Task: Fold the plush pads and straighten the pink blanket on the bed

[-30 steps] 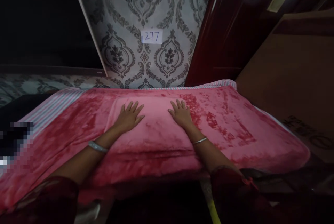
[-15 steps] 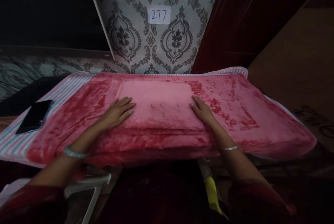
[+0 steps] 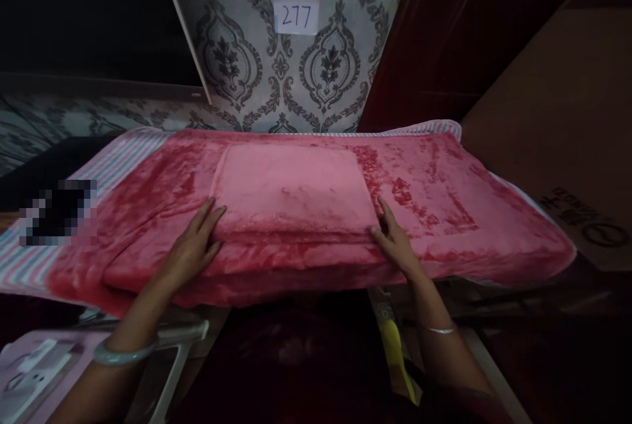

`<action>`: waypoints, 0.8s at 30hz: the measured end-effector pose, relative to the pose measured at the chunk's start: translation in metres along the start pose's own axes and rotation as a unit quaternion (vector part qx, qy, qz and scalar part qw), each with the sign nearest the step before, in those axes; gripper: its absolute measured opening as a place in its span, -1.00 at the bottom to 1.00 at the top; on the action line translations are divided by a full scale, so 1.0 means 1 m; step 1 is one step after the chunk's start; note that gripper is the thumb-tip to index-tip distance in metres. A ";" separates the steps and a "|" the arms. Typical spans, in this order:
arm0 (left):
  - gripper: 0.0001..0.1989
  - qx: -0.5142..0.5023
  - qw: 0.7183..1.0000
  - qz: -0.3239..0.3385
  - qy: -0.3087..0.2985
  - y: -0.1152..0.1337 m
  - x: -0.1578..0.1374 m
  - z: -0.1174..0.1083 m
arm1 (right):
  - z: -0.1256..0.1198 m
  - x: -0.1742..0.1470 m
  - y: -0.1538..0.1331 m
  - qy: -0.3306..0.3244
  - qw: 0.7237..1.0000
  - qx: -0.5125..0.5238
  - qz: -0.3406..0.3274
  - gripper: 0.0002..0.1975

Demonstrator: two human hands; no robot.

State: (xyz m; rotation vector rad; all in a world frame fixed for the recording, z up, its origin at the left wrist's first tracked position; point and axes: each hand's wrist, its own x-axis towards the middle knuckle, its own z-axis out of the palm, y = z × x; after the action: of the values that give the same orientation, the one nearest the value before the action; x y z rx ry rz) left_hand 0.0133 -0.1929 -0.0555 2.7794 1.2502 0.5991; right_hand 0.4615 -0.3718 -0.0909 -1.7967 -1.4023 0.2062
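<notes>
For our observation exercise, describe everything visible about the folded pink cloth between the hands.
The folded pink cloth looks plush and roughly rectangular, with darker red marks and a layered front edge. It lies flat on pink-red plush fabric. The left hand touches its front left corner, the right hand its front right.

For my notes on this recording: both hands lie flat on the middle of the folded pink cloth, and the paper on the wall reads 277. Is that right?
Not quite: in the head view, the left hand and right hand are at opposite side edges of the folded pink cloth, near its front corners. The paper on the wall does read 277.
</notes>
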 end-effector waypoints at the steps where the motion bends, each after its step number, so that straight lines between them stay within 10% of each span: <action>1: -0.36 0.002 1.000 0.001 0.000 -0.001 0.001 0.000 | -0.001 -0.003 0.001 -0.016 0.999 -0.010 -0.037 -0.13; 17: -0.56 -0.046 0.995 0.011 0.085 -0.012 0.003 -0.001 | 0.010 -0.006 0.000 0.034 0.990 -0.064 -0.119 -0.29; 24: -0.69 -0.099 0.978 0.048 0.177 0.002 0.047 -0.067 | -0.018 0.049 -0.037 0.152 0.970 0.055 -0.183 -0.69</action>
State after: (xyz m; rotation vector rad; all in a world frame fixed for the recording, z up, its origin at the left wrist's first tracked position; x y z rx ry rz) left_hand 0.0192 -0.1684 0.0229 2.6529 1.0357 1.1981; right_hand 0.4631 -0.3373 -0.0370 -1.3807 -1.4361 -0.1750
